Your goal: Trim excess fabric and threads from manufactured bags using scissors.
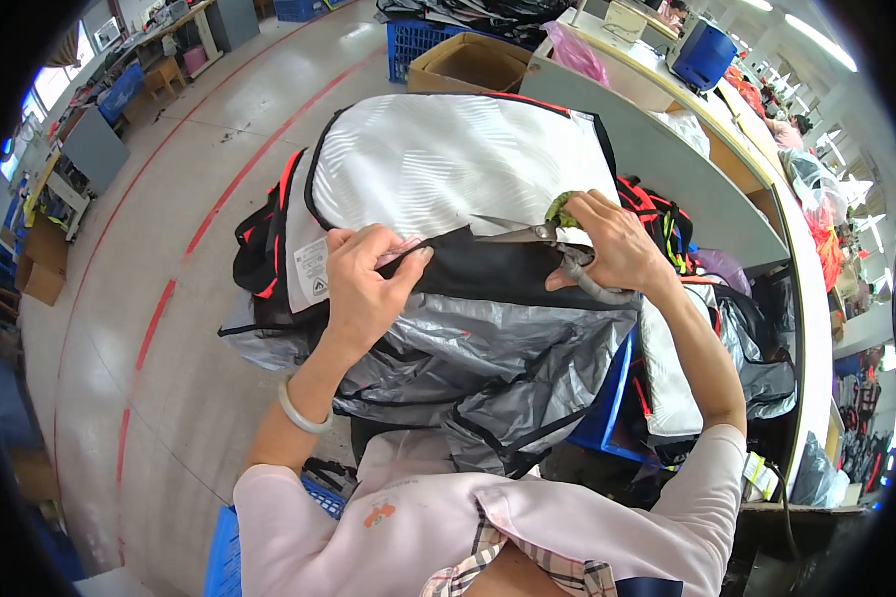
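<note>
A bag point(458, 159) with a patterned white panel, black binding and red trim lies before me. Its black fabric strip point(498, 264) runs across between my hands, with crumpled silver-grey lining point(508, 343) hanging below it. My left hand point(368, 274) is closed, pinching the edge of the strip between thumb and fingers. A printed white label point(311, 271) shows beside it. In my right hand point(622, 244) are scissors point(516, 231), with grey wrapping on one handle and green wrapping near the other. Their blades point left and rest close to the strip's upper edge.
At the back stand an open cardboard box point(468, 65) and a blue crate point(408, 45) of dark bags. A long workbench point(667, 149) runs along the right. More bags point(672, 378) lie to the lower right. Red lines mark the floor point(209, 179) at left.
</note>
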A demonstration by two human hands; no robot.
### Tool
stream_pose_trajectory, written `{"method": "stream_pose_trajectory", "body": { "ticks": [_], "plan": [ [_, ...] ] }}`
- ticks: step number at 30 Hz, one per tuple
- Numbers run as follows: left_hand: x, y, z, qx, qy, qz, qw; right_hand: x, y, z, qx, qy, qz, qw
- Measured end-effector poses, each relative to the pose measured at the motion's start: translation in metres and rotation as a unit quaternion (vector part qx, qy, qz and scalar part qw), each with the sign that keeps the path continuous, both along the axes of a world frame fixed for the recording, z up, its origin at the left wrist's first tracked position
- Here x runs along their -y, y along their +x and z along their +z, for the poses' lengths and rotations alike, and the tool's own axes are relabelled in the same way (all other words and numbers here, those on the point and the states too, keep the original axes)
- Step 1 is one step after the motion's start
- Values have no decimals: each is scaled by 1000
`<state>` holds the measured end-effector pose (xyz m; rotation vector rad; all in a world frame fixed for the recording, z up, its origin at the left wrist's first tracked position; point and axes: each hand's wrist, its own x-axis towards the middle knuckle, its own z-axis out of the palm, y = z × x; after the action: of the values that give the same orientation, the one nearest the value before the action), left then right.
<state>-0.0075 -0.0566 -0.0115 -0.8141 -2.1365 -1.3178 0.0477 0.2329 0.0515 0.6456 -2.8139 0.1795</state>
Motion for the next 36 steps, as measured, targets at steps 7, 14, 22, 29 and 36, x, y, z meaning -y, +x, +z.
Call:
{"method": "stream_pose_trajectory", "body": {
  "ticks": [7,14,22,29,36],
  "plan": [
    [0,-1,-1,4,7,0,1000,17,-20,-3,5,6,61,998],
    [1,-3,-3,18,15,-11,1000,18,-25,1,31,0,63,998],
    [3,-1,-2,27,15,-17,999,20,-33,-2,30,-24,93,995],
    [3,1,-13,57,97,-29,993,18,-38,2,87,-27,83,992],
    [2,1,-19,10,116,-46,992,31,-53,-2,109,-11,127,986]
  ]
}}
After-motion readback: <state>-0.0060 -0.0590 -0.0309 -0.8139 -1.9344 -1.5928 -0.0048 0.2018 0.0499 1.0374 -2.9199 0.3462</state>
